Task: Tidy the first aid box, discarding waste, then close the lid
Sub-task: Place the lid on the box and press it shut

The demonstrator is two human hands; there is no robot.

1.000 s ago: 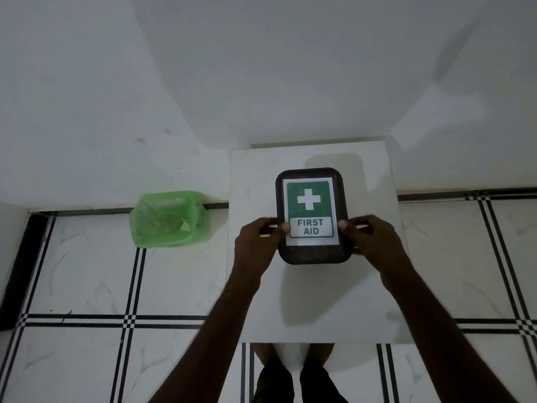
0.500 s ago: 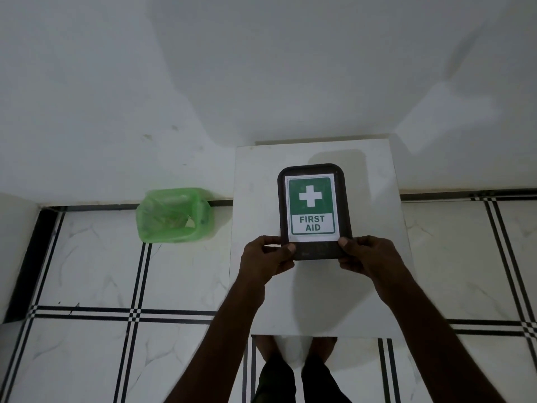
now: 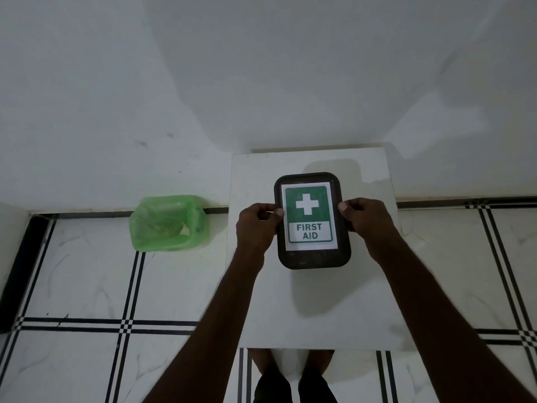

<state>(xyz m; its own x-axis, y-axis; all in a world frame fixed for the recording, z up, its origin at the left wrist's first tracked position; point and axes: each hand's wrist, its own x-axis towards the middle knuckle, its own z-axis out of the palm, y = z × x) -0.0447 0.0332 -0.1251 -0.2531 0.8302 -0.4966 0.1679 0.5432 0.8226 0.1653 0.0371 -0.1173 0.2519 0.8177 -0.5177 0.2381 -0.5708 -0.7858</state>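
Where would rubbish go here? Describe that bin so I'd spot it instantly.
Start at the white table against the wall; the bin sits on the tiled floor to its left, at the wall's foot. It is lined with a translucent green bag, the only bright green thing on the floor.

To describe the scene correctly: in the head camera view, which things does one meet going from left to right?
Green bin on the floor → left hand → first aid box on the white table → right hand.
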